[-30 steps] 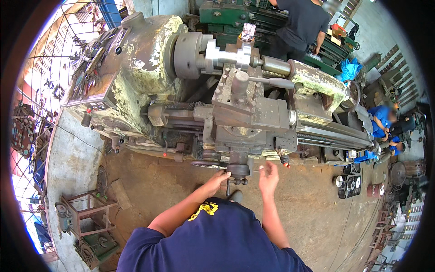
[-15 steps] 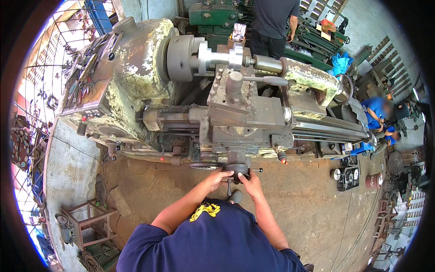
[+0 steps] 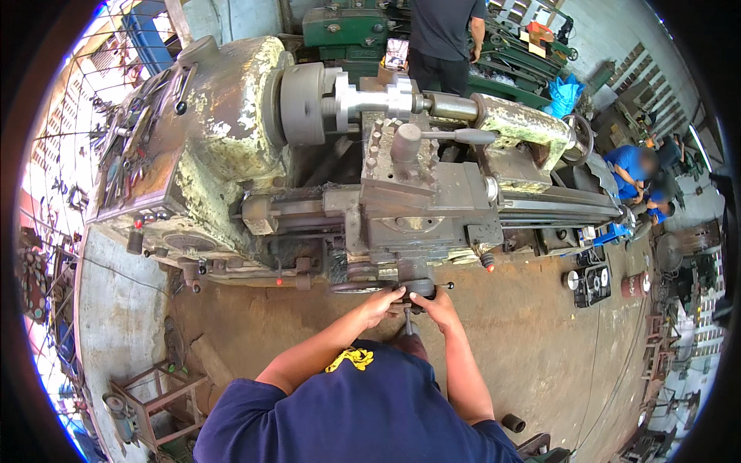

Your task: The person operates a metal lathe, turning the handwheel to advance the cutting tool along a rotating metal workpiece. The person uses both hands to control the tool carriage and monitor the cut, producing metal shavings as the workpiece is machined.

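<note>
A big old metal lathe [image 3: 231,154] with worn pale green paint fills the middle of the view. Its carriage [image 3: 424,208] carries a tool post with a long lever. At the carriage's front edge sits a dark crank handwheel [image 3: 419,289]. My left hand [image 3: 384,303] and my right hand [image 3: 437,305] both close around this handwheel's handles, side by side. A shiny metal workpiece [image 3: 370,96] is held in the chuck.
A person in a dark shirt [image 3: 444,35] stands behind the lathe. People in blue [image 3: 637,166] crouch at the right. Paint cans [image 3: 590,282] sit on the brown floor. Tools lie on the headstock at the left, and a metal stool frame [image 3: 147,397] stands at lower left.
My right hand moved left from the carriage's edge and joined my left hand on the handwheel. The view shifted slightly.
</note>
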The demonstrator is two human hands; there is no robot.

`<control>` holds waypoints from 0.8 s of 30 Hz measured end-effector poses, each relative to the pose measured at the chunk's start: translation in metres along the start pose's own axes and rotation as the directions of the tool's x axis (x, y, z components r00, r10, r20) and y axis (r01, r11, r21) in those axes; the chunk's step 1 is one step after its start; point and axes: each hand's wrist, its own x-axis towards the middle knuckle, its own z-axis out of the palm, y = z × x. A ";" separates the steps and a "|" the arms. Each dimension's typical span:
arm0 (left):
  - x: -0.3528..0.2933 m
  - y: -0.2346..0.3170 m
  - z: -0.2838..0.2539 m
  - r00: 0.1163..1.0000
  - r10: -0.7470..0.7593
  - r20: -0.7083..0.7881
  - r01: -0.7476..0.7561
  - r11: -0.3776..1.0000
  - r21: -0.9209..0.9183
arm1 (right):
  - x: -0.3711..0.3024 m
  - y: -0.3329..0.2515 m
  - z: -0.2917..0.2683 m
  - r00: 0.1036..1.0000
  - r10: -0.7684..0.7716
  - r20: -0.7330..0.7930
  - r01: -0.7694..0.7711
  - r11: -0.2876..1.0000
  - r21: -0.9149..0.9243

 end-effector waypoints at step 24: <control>0.019 0.003 -0.013 0.992 -0.010 0.125 0.022 0.995 -0.096 | 0.031 0.013 -0.010 0.978 0.069 0.196 -0.090 0.991 0.100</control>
